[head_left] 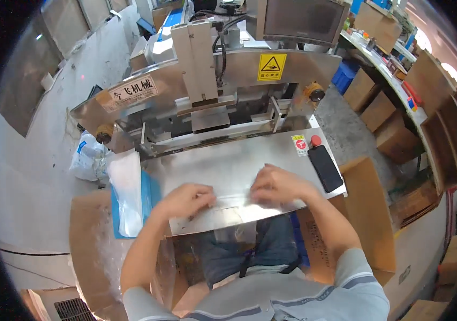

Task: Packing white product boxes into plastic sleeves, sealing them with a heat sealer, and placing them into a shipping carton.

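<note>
A thin clear plastic bag (235, 231) lies across the front of the metal worktable (207, 166) and hangs over its near edge, hard to make out against the shine. My left hand (190, 200) is closed in a pinch at the bag's left side, slightly blurred. At its right side, my right hand (277, 185) has its fingers curled together, also smeared by motion. Their exact hold on the film is partly hidden. Beyond both hands stands a metal sealing machine (199, 69) with a wide front plate and a central upright block.
Left of the table, a stack of clear bags (129, 198) rests on a blue tray (147, 198). A black phone (326, 168) and a red button (315, 140) sit at the right. Cardboard boxes (368, 208) flank the table; a monitor (304, 20) stands behind.
</note>
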{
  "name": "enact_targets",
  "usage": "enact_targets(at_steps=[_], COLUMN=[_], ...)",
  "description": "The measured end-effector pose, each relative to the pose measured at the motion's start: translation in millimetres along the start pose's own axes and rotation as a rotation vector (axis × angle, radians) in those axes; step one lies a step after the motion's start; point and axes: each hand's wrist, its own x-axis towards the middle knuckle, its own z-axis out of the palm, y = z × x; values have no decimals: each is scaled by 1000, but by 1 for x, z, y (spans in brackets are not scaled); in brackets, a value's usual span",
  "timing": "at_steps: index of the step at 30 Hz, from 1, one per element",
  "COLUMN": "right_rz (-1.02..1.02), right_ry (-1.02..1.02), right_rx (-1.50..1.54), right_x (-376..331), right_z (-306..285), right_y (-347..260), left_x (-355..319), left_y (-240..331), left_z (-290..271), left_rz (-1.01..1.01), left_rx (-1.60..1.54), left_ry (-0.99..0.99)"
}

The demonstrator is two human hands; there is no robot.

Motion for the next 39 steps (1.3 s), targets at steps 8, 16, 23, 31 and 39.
enact_targets(at_steps=[8,16,23,31,39], right_rz=[169,300,95,154,227], right_ry=[138,370,507,436,426], right_rx=[25,-283,-492,-555,-675], right_x=[114,169,165,165,176], right_z=[-38,-75,0,-1,17], right_y=[97,128,54,55,46], left_x=[108,182,168,72,36], left_y=[-32,-19,-43,-33,-25], left_z=[-108,-132,-104,64,115], left_rz=[-254,-160,48,109,9], left_rx=[-180,130,334,806,586], left_ry=[62,342,786,849,967])
